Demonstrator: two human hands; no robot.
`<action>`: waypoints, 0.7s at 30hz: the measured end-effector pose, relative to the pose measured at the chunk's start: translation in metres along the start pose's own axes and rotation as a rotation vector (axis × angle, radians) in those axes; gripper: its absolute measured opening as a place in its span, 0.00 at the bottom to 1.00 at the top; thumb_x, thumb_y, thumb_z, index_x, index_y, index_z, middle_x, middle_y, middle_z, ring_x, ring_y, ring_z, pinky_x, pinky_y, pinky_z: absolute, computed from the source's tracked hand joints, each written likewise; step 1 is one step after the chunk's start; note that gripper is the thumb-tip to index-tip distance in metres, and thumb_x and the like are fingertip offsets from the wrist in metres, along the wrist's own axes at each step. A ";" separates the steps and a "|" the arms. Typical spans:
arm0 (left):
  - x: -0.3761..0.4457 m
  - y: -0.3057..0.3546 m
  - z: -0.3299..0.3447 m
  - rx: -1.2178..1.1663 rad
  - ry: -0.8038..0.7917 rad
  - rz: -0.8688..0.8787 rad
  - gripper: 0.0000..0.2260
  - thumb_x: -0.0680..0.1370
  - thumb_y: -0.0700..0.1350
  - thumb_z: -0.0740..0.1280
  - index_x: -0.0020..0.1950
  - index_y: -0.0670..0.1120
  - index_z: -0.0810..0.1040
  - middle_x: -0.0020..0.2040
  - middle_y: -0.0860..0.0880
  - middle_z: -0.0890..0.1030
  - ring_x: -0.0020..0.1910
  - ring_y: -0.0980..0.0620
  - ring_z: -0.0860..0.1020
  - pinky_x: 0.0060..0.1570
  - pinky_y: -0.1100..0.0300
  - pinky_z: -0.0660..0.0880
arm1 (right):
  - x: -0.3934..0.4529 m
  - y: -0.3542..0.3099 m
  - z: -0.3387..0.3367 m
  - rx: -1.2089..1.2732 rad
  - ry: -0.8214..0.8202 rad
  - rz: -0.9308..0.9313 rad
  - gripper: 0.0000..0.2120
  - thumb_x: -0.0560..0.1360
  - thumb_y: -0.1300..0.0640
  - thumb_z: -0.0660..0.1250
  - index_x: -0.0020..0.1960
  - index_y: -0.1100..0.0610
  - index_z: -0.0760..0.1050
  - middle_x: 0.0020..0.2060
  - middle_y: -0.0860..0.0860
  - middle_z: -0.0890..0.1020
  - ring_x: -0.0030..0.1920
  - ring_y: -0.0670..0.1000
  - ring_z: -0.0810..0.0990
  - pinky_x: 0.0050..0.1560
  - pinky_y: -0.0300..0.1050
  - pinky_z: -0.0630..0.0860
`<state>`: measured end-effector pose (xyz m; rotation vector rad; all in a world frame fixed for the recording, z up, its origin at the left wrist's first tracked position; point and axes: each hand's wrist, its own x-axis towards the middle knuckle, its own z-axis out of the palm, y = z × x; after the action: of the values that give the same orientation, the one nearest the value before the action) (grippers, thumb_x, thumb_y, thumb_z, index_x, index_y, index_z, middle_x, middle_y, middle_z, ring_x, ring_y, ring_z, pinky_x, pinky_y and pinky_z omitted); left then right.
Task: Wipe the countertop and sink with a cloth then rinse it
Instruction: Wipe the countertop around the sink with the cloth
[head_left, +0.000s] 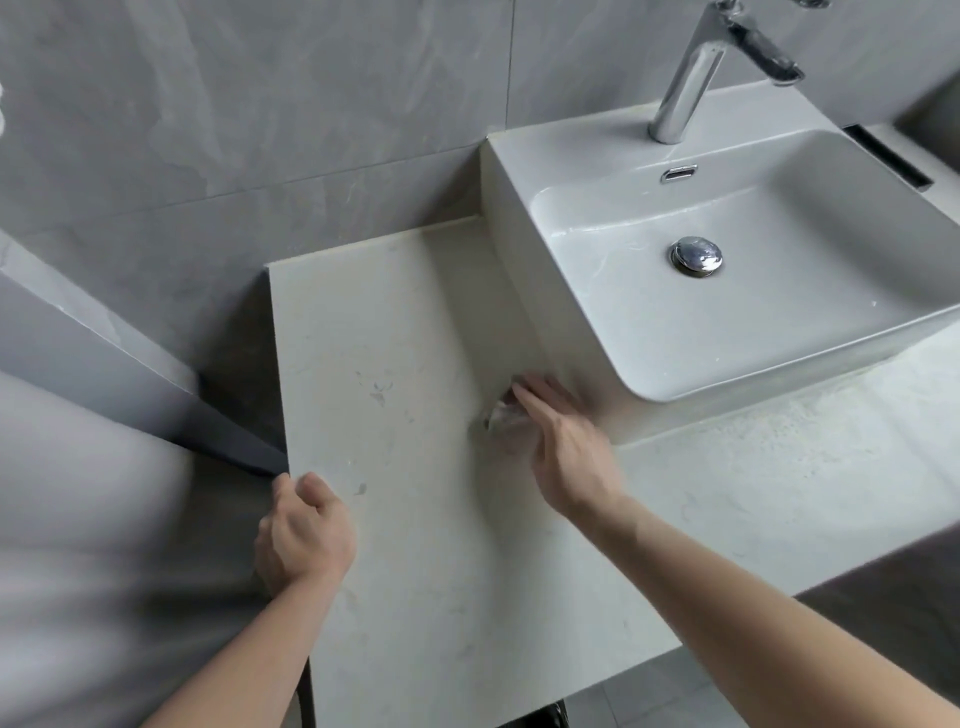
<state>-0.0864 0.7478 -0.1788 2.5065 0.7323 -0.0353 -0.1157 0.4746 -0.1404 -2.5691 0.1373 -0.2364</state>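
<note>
A pale marble countertop (395, 364) runs left of a white vessel sink (810, 332) that stands on it. My right hand (566, 441) lies flat near the sink's left outer wall and presses a small whitish cloth (501, 418) onto the counter; only a blurred bit of the cloth shows past my fingers. My left hand (304, 535) rests on the counter's left edge with the fingers curled over it, holding nothing else. A few faint marks (379, 392) show on the counter surface.
A chrome faucet (691, 83) rises behind the basin, with a chrome drain plug (696, 255) in the bowl. Grey tiled wall (260, 130) stands behind. A grey ledge (130, 358) meets the counter's left side. The counter continues in front of the sink (753, 467).
</note>
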 end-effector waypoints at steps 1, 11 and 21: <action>0.000 -0.001 0.001 0.003 0.001 -0.003 0.22 0.80 0.54 0.46 0.62 0.43 0.71 0.56 0.31 0.79 0.57 0.30 0.75 0.58 0.41 0.70 | 0.019 -0.002 0.000 -0.003 0.011 -0.009 0.29 0.70 0.64 0.55 0.68 0.56 0.78 0.70 0.50 0.78 0.73 0.54 0.72 0.70 0.47 0.73; 0.001 -0.002 0.002 -0.023 0.009 -0.005 0.19 0.79 0.54 0.47 0.53 0.43 0.70 0.53 0.29 0.79 0.56 0.29 0.75 0.56 0.42 0.69 | 0.083 0.005 0.034 -0.273 -0.266 0.097 0.32 0.80 0.66 0.51 0.83 0.62 0.50 0.83 0.56 0.54 0.82 0.58 0.53 0.82 0.49 0.49; -0.003 0.004 -0.005 0.008 -0.002 -0.029 0.15 0.79 0.53 0.47 0.49 0.46 0.68 0.49 0.30 0.79 0.51 0.29 0.77 0.54 0.41 0.72 | -0.071 0.024 -0.012 -0.316 -0.375 0.032 0.42 0.67 0.66 0.49 0.83 0.60 0.56 0.82 0.56 0.58 0.83 0.56 0.55 0.82 0.46 0.51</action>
<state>-0.0871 0.7460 -0.1716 2.5028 0.7692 -0.0504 -0.1886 0.4587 -0.1535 -2.8670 0.0801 0.3042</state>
